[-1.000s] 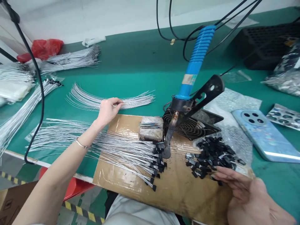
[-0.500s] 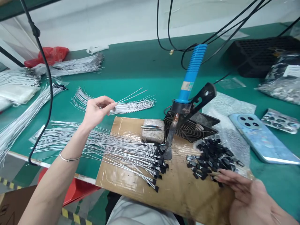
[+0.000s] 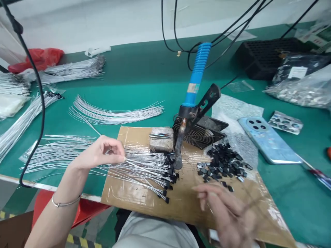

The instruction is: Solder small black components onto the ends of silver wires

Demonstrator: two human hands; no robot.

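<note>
While the left hand [image 3: 103, 153] pinches one thin wire [image 3: 90, 124] at lower left above the capped wire bundle [image 3: 134, 165], the blurred right hand [image 3: 227, 213] hovers over the cardboard [image 3: 186, 203] near the black caps [image 3: 223, 163]; its grip looks loosely spread, apparently empty.

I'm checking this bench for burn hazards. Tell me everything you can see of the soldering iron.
The soldering iron has a ribbed blue handle with a pale label band near its lower end, a black collar and a dark, discoloured metal tip. It stands steeply tilted, tip down, clamped in a black metal bracket. The tip rests on the cardboard sheet, beside the wires' black end pieces. A black cable leaves the handle's top. Neither hand touches it.
</note>
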